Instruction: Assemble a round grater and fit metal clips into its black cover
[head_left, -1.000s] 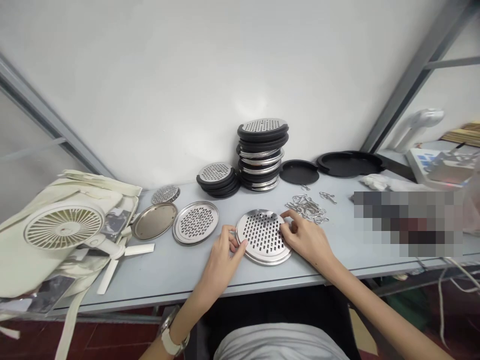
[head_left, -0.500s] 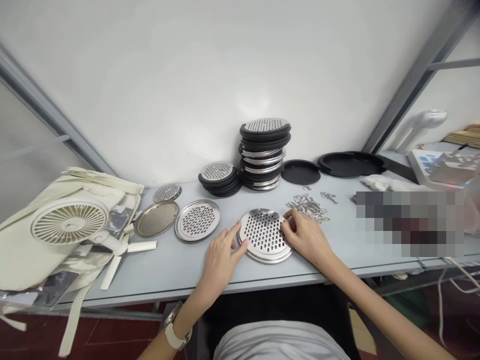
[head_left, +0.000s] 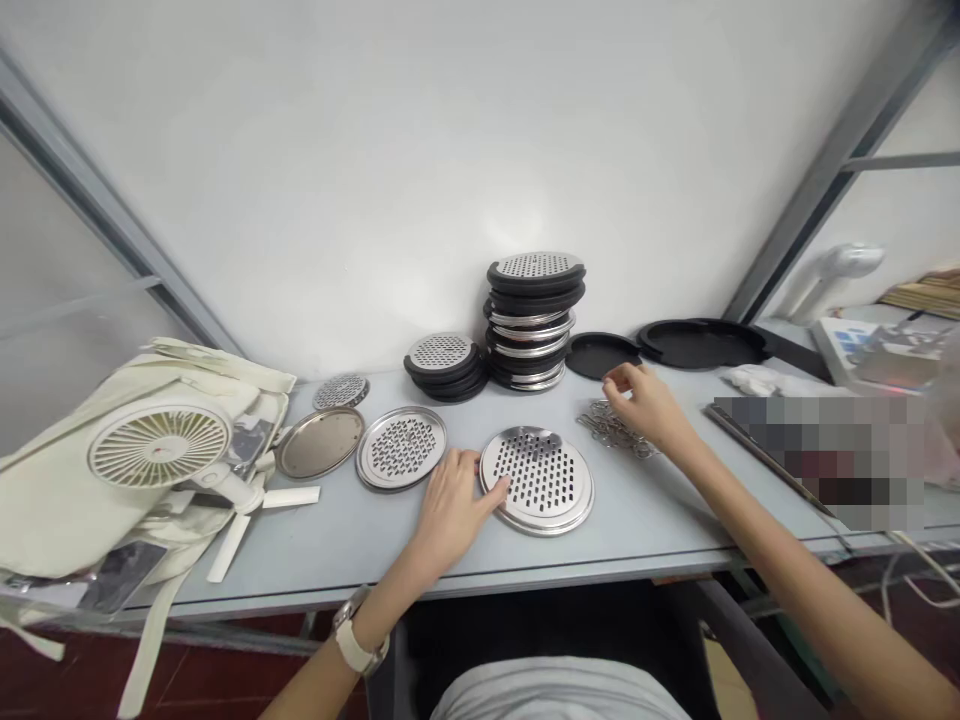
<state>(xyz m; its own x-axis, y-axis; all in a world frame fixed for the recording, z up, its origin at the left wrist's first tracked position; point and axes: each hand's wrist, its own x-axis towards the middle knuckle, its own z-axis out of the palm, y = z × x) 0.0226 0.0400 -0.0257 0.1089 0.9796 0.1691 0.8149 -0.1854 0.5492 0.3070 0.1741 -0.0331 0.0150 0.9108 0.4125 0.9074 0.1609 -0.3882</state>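
A round metal grater plate (head_left: 544, 485) lies on the table in front of me. My left hand (head_left: 454, 500) grips its left edge, thumb on top and fingers at the rim. My right hand (head_left: 645, 400) is raised over a pile of small wire clips (head_left: 615, 428), fingers pinched together; what is between them, if anything, is too small to make out. To the left lie another grater plate (head_left: 403, 448), a plain metal disc (head_left: 320, 443) and a smaller grater disc (head_left: 341, 391).
Behind stand a tall stack of black and metal discs (head_left: 534, 325) and a shorter stack (head_left: 444, 368). Black trays (head_left: 701, 345) lie back right. A white fan (head_left: 161, 447) rests on a cream bag (head_left: 45, 500) at left. A blurred-out item (head_left: 825, 460) lies right.
My right hand has left the grater plate's right edge and moved right and up over the wire clips. My left hand stays at the plate's left edge. The view has shifted slightly.
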